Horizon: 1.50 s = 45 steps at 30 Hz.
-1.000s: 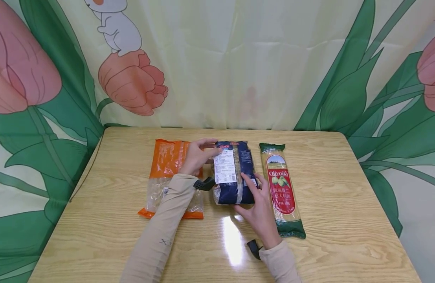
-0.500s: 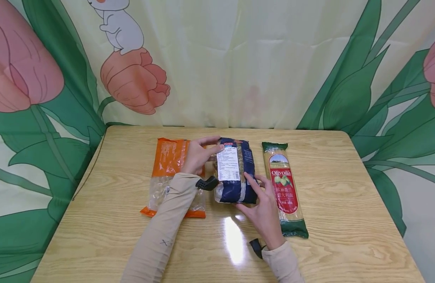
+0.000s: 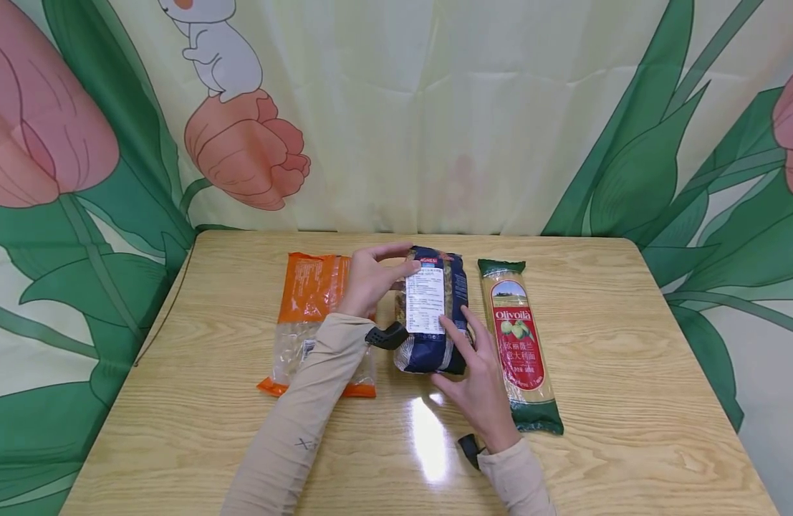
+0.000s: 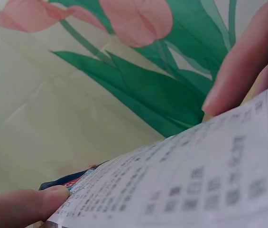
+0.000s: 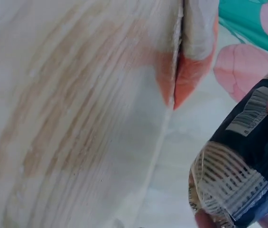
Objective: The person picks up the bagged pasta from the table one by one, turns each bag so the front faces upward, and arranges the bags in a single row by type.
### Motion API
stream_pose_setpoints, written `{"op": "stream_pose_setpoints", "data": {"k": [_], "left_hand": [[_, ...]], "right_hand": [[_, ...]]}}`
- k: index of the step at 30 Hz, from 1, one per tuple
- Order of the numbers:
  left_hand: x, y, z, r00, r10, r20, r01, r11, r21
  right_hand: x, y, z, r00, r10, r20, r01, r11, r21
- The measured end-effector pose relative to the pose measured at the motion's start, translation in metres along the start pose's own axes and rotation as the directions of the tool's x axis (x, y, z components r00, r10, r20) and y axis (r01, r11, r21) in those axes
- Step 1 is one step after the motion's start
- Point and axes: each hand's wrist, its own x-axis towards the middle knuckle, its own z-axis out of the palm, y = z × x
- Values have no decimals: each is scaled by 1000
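Note:
Both hands hold a dark blue bag of pasta [image 3: 425,304] with a white printed label, over the middle of the table. My left hand [image 3: 372,281] grips its upper left edge, thumb lying on the front by the red brand name. At the lower right, my right hand [image 3: 478,380] grips the bag with the thumb under the bottom end and fingertips on the front. Close up in the left wrist view are the label [image 4: 186,171] and the left thumb [image 4: 29,205]. The right wrist view shows the bag's striped lower end [image 5: 233,175] and a barcode. Its back is hidden.
To the left lies an orange and clear bag [image 3: 312,290], partly covered by the left forearm. A long packet of spaghetti [image 3: 517,344] with a red label and green ends lies just right of the right hand. A tulip-printed curtain [image 3: 473,129] hangs behind the table [image 3: 628,373].
The pasta bag has shifted slightly up and right, its top tipping up and its front turning a little. Both hands keep their grip and move with it. The other packets stay put.

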Motion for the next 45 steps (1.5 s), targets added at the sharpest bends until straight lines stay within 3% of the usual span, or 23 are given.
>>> {"op": "stream_pose_setpoints", "data": {"k": [9, 16, 21, 27, 34, 41, 45], "left_hand": [[-2, 4, 8, 1000, -8, -24, 7, 1000, -23], [1, 8, 1, 995, 45, 93, -52, 996, 79], [5, 5, -9, 975, 96, 199, -121, 985, 121], [11, -4, -17, 940, 135, 312, -134, 991, -25], [14, -12, -22, 944, 116, 308, -92, 992, -89], [18, -14, -27, 889, 173, 424, -142, 984, -104], [20, -15, -30, 871, 182, 457, -142, 983, -121]], "right_hand": [[-1, 0, -2, 1000, -12, -13, 14, 997, 82], [1, 1, -6, 999, 0, -37, 9, 974, 227], [1, 1, -9, 999, 33, -36, -20, 945, 326], [-1, 2, -10, 998, 62, -8, -50, 873, 486], [-4, 5, -12, 998, 62, 24, -64, 793, 605], [-5, 9, -16, 1000, 24, -6, -12, 681, 732], [-4, 9, -19, 1000, 18, 7, -17, 630, 777]]}}
